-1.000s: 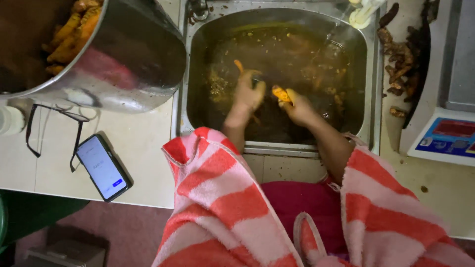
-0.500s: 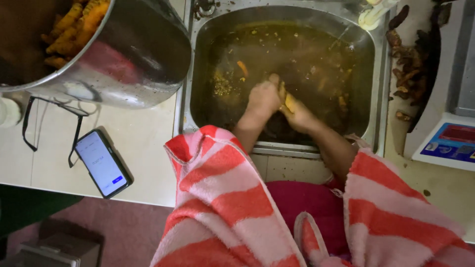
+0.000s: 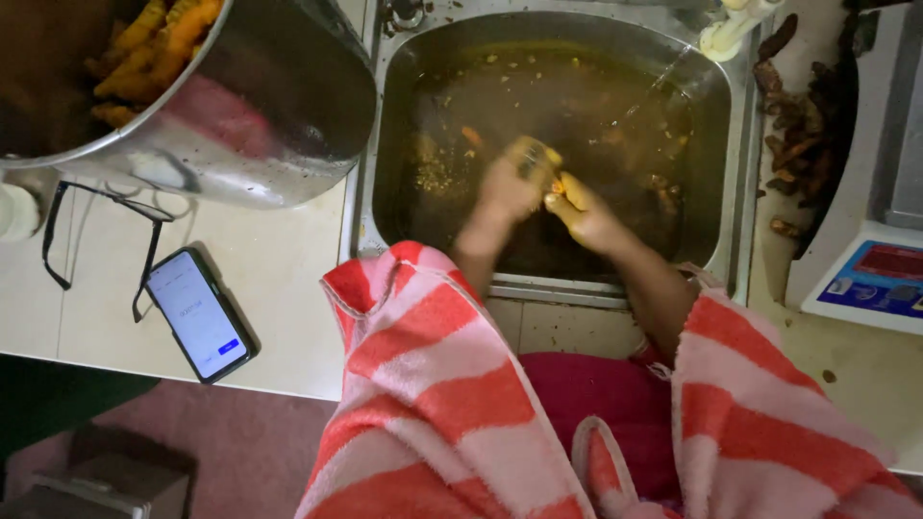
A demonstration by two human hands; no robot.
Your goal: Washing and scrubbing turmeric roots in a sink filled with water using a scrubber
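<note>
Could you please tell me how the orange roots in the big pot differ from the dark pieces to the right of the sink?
The roots are bright orange and piled inside the steel pot; the dark pieces are brown and strewn loose on the counter. Both lots are short and finger-shaped.

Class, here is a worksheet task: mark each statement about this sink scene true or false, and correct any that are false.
1. Both hands are in the sink. True: left hand and right hand meet over the murky brown water.
2. The phone lies in the sink. False: it lies on the counter, screen lit.
3. The metal pot holds orange-yellow pieces. True.
4. The sleeves are plain blue. False: red and pink stripes.
5. Eyeglasses lie beside the phone. True.
</note>
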